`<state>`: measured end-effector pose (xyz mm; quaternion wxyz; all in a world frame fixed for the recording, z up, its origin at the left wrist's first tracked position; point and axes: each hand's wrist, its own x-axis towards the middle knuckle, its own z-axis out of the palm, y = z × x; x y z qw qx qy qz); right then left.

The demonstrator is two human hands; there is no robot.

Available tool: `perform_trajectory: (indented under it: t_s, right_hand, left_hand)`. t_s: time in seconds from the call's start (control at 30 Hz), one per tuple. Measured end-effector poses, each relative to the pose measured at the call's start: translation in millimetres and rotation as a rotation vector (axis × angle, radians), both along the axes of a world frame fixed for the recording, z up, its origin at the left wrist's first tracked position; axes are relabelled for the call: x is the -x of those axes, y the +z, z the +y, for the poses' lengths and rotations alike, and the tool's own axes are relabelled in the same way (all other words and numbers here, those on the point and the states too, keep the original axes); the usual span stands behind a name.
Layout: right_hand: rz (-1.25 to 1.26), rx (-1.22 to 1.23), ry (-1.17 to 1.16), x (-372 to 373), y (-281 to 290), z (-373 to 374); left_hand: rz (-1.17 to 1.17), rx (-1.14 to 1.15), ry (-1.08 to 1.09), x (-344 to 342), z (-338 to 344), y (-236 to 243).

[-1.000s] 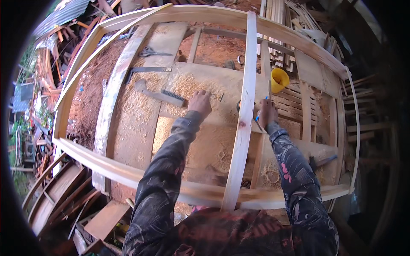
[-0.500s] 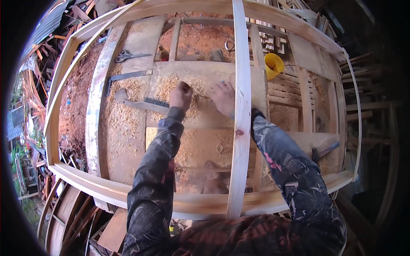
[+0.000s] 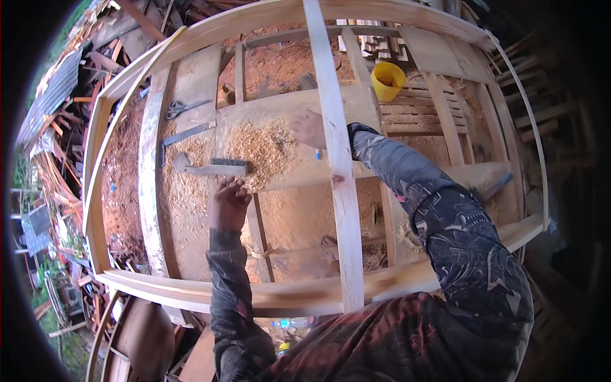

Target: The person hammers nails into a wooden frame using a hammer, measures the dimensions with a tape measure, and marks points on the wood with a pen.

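Observation:
My left hand [image 3: 230, 202] is over the shavings at the near side of a brush [image 3: 228, 167] with dark bristles and a curved pale handle. Its fingers are curled together; whatever they hold, if anything, is hidden. Beside the wooden crosspiece [image 3: 332, 108], my right hand [image 3: 310, 129] reaches out with fingers spread, low over the workbench board [image 3: 280, 100] at the right edge of a heap of wood shavings [image 3: 258, 149]. A small blue marker-like thing [image 3: 318, 154] lies just nearer to me than that hand. Part of the right wrist is behind the crosspiece.
A large pale wooden frame [image 3: 159, 290] surrounds the work area. Scissors [image 3: 184, 108] and a metal square [image 3: 189, 134] lie at the left. A yellow bucket [image 3: 387, 81] stands far right. A blue-edged tool [image 3: 496, 186] rests nearer right. Gaps open between the boards.
My left hand has moved from the shavings left and toward me, below the brush. My right hand has shifted slightly left in view, fingers spread. The whole view has turned.

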<state>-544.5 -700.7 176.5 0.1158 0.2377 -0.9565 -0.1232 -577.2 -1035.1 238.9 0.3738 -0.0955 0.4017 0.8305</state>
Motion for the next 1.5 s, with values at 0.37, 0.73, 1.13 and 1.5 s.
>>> perform_trajectory:
  t_s: [0.37, 0.73, 1.13, 1.5]
  right_hand:
    - [-0.256, 0.921, -0.539, -214, 127, 32]
    - [-0.764, 1.274, -0.365, -393, 225, -2]
    - [-0.463, 0.245, -0.508, -597, 76, 359]
    - [-0.744, 0.388, -0.474, -606, 103, 373]
  left_hand:
    - [0.53, 0.657, 0.0, -153, -35, 96]
    - [1.395, 0.721, -0.569, -364, 133, 132]
    - [0.375, 0.76, 0.227, -487, 165, 128]
    - [0.473, 1.215, 0.961, -498, 76, 107]
